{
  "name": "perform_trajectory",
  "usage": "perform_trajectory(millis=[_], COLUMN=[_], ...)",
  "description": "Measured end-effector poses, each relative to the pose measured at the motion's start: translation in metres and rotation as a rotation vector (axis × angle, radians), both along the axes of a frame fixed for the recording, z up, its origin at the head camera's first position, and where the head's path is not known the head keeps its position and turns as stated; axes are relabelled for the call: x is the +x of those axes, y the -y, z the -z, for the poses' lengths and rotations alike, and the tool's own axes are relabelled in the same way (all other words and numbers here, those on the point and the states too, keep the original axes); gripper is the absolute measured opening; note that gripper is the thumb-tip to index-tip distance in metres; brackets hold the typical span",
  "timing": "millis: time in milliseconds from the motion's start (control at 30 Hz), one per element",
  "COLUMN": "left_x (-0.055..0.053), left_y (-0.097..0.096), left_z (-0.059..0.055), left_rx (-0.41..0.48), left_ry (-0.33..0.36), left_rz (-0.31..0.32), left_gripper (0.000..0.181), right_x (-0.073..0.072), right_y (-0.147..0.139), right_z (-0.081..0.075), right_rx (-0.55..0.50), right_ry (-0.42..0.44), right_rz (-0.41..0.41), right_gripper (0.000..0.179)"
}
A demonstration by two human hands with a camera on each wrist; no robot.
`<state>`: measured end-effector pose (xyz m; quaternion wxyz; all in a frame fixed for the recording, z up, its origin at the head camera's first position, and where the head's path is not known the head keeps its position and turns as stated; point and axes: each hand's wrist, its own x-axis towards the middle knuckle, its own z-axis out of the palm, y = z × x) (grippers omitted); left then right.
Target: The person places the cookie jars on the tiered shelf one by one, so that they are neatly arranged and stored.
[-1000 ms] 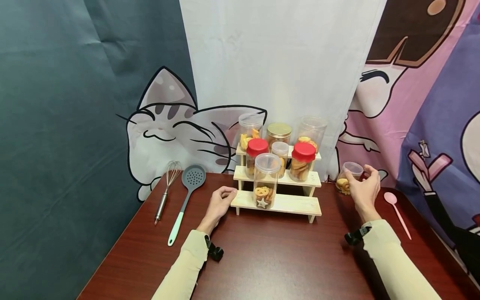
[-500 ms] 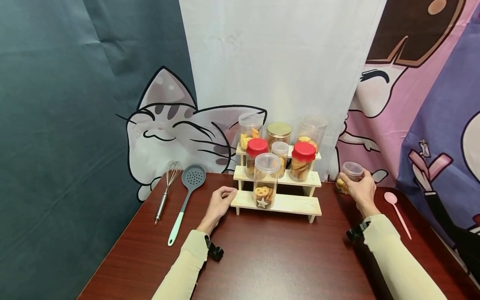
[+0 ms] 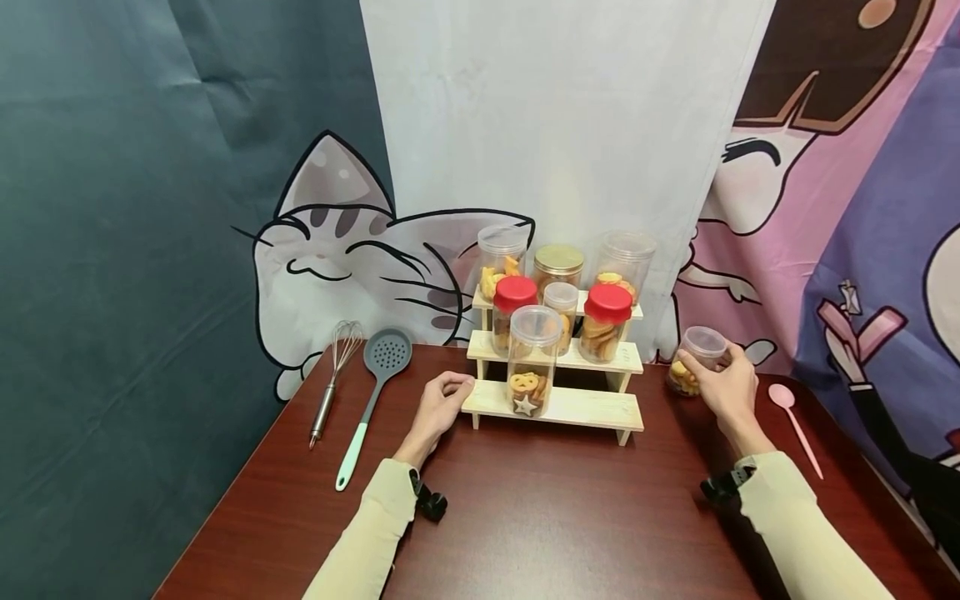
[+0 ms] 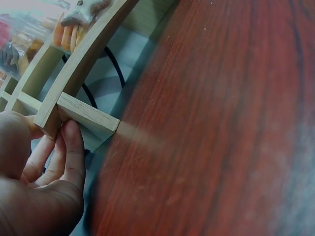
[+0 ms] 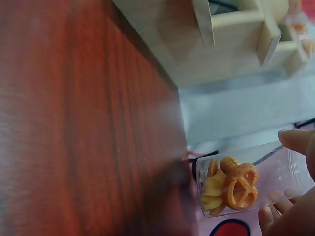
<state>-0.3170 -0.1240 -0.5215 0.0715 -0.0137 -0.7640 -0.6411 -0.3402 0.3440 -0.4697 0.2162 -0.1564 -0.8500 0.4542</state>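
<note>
My left hand pinches the left end of the lowest step of a three-tier wooden stand, its thumb above and fingers below in the left wrist view. At the table's back right, my right hand grips a clear lidded jar near its top, with a pretzel and other cookies inside. Whether this jar touches the table, I cannot tell. On the stand's lowest step is a tall clear jar of cookies. Two red-lidded jars flank a narrow clear jar on the middle step.
The top step bears two clear jars and a gold-lidded jar. Left of the stand lie a whisk and a slotted skimmer. A pink spoon lies at right. A printed curtain hangs behind the table.
My right hand has closed more round the clear jar, and the jar has shifted slightly left and nearer. My left hand stays at the stand's end.
</note>
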Motion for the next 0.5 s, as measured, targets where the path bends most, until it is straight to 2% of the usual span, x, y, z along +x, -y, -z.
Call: perform_trajectory(millis=[267,400,500], left_x=[0.000,-0.001,0.000], left_y=[0.001,0.001,0.001], left_z=[-0.003,-0.002,-0.002], left_rx=[0.011,0.010,0.016], left_ry=[-0.005,0.002,0.001], left_rz=[0.004,0.005,0.008], left_gripper=[0.024,0.024,0.024], right_x=[0.037,0.053,0.062], right_y=[0.023,0.037,0.048], right_z=[-0.017,-0.029,-0.037], right_rx=[0.056,0.096,0.118], right_ry=[-0.106,-0.199,-0.250], right_rz=[-0.070,-0.129,-0.204], right_gripper=[0.079,0.071,0.066])
